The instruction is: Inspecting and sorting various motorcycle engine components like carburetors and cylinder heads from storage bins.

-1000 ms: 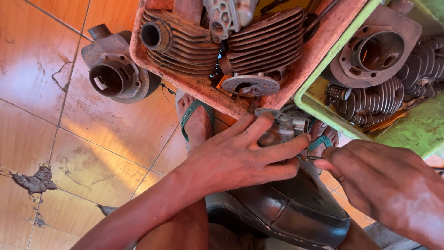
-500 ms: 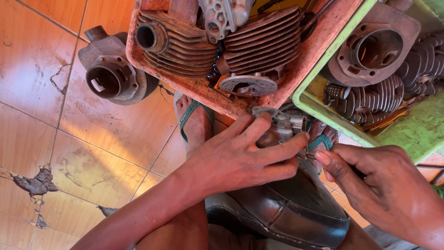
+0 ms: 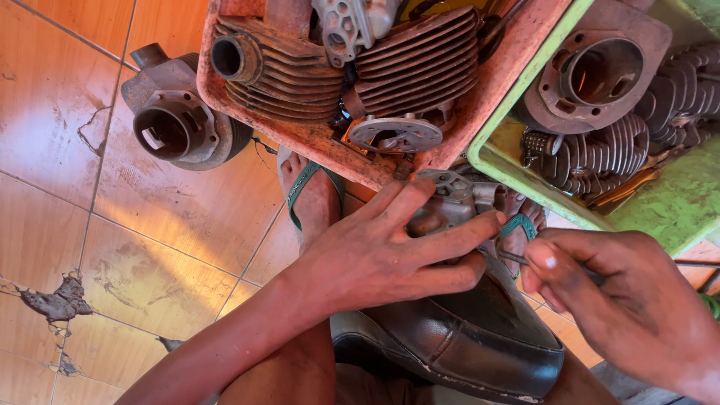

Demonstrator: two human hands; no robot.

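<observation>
Left hand (image 3: 390,251) is spread wide, fingers draped over a small grey metal part (image 3: 457,199), gripping it from above and pinning it against the black seat (image 3: 480,337) below. The part sits right at the centre, just under the edge of the red tray (image 3: 300,139) and above the seat's front. Right hand (image 3: 622,300) comes in from the right, thumb and fingers pressed together, pinching a thin tool (image 3: 514,257) whose tip meets the part just beside the left fingertips. What kind of tool it is, hard to tell; most of it is hidden in the fist.

Up top, the red tray is packed with finned cylinders (image 3: 420,64) and a round flange. Beside it on the right, a green tray (image 3: 525,176) holds more cylinders, one with its bore facing up. On the tile floor (image 3: 165,225) to the left, a lone cylinder (image 3: 176,127) lies with its open port toward us, touching the red tray's corner. A foot in a green-strapped sandal (image 3: 311,195) rests on the tiles beneath the red tray, just left of the working hands. Cracked tile shows at lower left.
</observation>
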